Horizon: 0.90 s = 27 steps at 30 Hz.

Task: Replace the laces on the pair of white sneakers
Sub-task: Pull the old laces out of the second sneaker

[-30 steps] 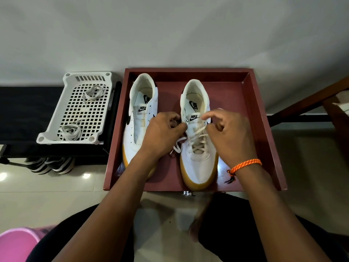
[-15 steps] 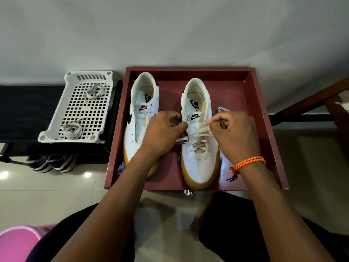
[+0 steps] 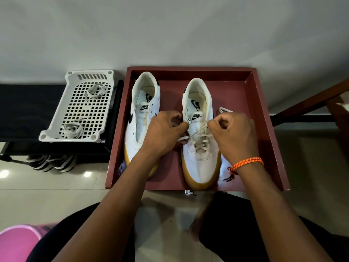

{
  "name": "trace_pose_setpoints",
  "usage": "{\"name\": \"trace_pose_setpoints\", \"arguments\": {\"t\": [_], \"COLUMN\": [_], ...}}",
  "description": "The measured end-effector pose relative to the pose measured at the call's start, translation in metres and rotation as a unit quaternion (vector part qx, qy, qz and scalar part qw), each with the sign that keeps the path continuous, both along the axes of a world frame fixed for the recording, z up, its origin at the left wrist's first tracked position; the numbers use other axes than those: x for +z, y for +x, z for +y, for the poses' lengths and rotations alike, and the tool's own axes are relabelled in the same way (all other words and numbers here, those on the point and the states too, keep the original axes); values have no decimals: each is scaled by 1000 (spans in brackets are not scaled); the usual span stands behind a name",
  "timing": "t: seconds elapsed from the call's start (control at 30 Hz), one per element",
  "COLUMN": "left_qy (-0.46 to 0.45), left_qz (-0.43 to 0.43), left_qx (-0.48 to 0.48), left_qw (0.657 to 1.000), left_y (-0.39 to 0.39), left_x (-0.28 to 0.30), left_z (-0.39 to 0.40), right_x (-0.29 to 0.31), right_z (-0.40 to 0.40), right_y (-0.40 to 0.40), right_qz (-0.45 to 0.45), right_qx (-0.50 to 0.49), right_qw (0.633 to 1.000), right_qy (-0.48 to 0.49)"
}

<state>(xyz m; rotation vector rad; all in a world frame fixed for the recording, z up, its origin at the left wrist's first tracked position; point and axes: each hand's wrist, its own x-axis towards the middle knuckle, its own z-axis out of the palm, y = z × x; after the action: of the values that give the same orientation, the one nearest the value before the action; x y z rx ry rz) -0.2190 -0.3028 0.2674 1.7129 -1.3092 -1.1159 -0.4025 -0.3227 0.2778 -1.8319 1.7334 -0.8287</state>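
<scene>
**Two sneakers, two spare lace bundles, both hands on one lace**

Two white leather sneakers with gum-yellow soles stand side by side, toes toward the person, in one shallow dark-red wooden tray. The left sneaker, partly under the left forearm, has bare eyelets and an open tongue with a black logo tab. The right sneaker lies between the two hands and carries one cream flat lace crossed through its lower eyelets in several X-shaped passes; the upper eyelets near the tongue tab are unlaced on this side.

The left hand is curled, its fingertips pinching the lace at the shoe's inner eyelet row, with a loose length trailing down just beside the hand. The right hand is closed in a fist round the other run of the same lace, which stretches taut from the eyelets to its fingers; a loop of lace shows just beyond its knuckles. One orange braided wristband circles the right wrist.

Well to the left of the left hand, one white perforated plastic basket rests on a black tabletop and holds two coiled bundles of pale laces, one at its far end and one at its near end. Near the left elbow, a pink round container shows at the frame's corner.
</scene>
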Motion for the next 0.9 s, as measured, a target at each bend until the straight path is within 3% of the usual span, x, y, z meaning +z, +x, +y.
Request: {"name": "trace_pose_setpoints", "arguments": {"t": [0.13,0.27,0.33,0.47,0.63,0.77,0.9], "left_qy": [-9,-14,-16,-12,-6,-7,-6], "left_qz": [-20,-20,-24,-23,-7,-13,-12], "left_qx": [-3,0,-2,-6,-5,-4,-9], "left_qw": [1000,1000,1000,1000,1000,1000,1000], "left_y": [0,0,0,0,0,2,2], "left_x": [0,0,0,0,-1,-4,-5], "left_z": [0,0,0,0,-1,-1,-2], "right_x": [-4,-20,-22,-12,-6,-17,-15], "right_z": [4,15,16,6,6,18,15], "right_y": [5,18,18,9,6,20,17], "right_qz": [-10,87,110,51,14,126,126], "right_qx": [53,120,121,84,57,128,112], "right_qw": [998,988,985,993,998,983,985], "right_qy": [19,52,51,72,19,29,40]}}
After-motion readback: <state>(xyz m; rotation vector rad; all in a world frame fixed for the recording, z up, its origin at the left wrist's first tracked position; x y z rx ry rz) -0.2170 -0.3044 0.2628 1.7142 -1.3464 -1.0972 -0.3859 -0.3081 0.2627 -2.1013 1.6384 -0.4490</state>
